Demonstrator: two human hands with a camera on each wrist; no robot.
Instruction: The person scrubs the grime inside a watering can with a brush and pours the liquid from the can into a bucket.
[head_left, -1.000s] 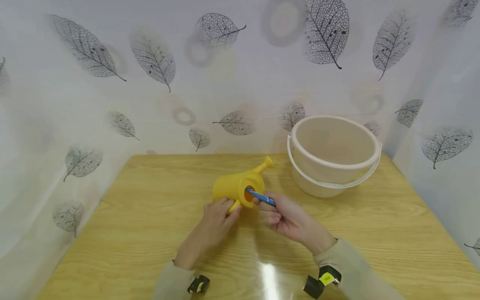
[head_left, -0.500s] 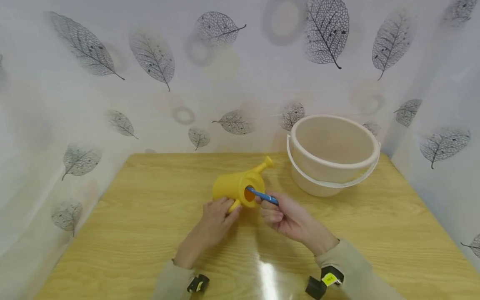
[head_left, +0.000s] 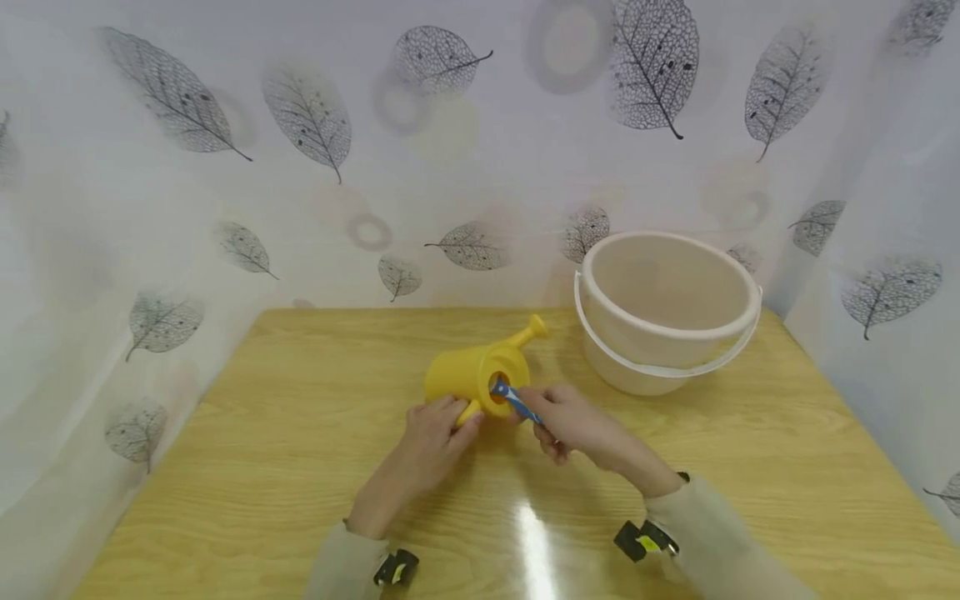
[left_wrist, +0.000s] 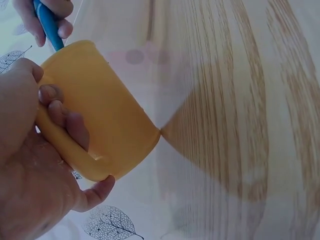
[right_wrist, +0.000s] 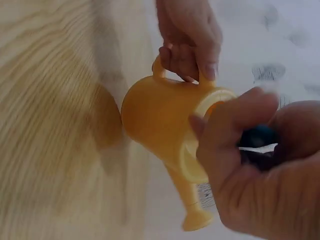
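A yellow watering can [head_left: 456, 371] is tipped over, its mouth facing right and its spout pointing to the back right. In the left wrist view the lower edge of the can [left_wrist: 112, 110] meets the table. My left hand [head_left: 435, 442] grips the can's handle, fingers curled through it. My right hand [head_left: 573, 425] holds a slim blue tool [head_left: 521, 406] with white markings, its far end at the can's round opening. That end is partly hidden, so its exact kind is unclear. In the right wrist view my fingers cover most of the tool [right_wrist: 260, 135].
A large off-white bucket [head_left: 645, 367] with a white carrying handle stands at the back right of the wooden table [head_left: 300, 400]. Pale leaf-patterned sheeting [head_left: 480, 167] hangs behind and at both sides.
My right hand has rolled over so its back faces up, and the blue tool has turned to slope more steeply at the opening. My left hand and the can have stayed put.
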